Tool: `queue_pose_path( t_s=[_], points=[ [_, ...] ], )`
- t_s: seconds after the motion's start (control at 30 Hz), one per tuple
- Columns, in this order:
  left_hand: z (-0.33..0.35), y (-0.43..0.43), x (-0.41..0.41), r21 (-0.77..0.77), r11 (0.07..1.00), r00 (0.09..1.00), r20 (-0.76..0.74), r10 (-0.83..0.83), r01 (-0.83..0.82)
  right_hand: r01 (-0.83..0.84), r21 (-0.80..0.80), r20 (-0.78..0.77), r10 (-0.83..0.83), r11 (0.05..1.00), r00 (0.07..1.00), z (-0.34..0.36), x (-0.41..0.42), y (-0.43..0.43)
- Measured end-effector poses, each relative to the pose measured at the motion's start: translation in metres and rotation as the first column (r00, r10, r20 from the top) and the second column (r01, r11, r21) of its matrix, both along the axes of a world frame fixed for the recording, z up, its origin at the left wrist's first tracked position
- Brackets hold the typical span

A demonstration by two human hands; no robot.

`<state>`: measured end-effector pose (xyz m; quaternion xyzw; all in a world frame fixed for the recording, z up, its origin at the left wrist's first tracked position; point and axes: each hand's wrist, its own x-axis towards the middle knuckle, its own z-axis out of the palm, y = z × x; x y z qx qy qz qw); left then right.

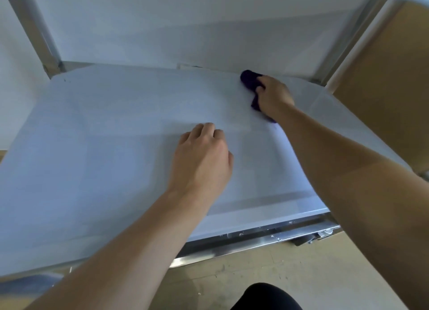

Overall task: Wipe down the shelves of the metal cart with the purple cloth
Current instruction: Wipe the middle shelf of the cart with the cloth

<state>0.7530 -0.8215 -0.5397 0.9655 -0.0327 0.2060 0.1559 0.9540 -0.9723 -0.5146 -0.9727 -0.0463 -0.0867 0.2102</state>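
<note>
The metal cart's shelf (97,151) fills the view, a pale flat sheet with a steel front edge. My right hand (274,96) grips the dark purple cloth (249,79) and holds it down on the shelf near the far right corner. The cloth bunches out past my fingers, and a strip of it shows under my wrist. My left hand (204,156) rests on the middle of the shelf with its fingers bent and holds nothing.
Steel uprights (39,35) stand at the far left, and another upright (348,37) at the far right, with a white wall behind. A tan wooden panel (390,84) is to the right. The wooden floor (278,270) lies below the front edge.
</note>
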Motion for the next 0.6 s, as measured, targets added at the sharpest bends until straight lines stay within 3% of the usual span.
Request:
queue_pose_path(
  t_s=[0.1,0.27,0.33,0.43,0.6],
  points=[
    [0.0,-0.003,0.0,0.011,1.0,1.0,0.014,-0.002,0.002,0.013,-0.082,-0.008,-0.014,0.997,1.0,0.0,-0.009,0.007],
    [0.004,-0.005,0.0,0.031,0.999,1.0,-0.013,0.013,-0.013,-0.349,-0.125,0.05,0.357,0.929,0.933,-0.007,-0.046,0.063],
    [0.003,-0.003,0.0,0.01,1.0,1.0,-0.012,0.015,-0.014,-0.415,-0.104,0.067,0.423,0.904,0.904,-0.01,-0.06,0.069],
    [0.001,-0.002,0.002,0.005,1.0,1.0,-0.019,-0.001,0.001,-0.378,-0.067,0.07,0.383,0.923,0.921,-0.01,-0.066,0.045],
    [0.007,-0.004,0.002,0.082,0.997,0.994,-0.108,0.004,0.004,-0.174,-0.089,0.059,0.179,0.981,0.982,-0.009,-0.062,-0.026]
  ],
)
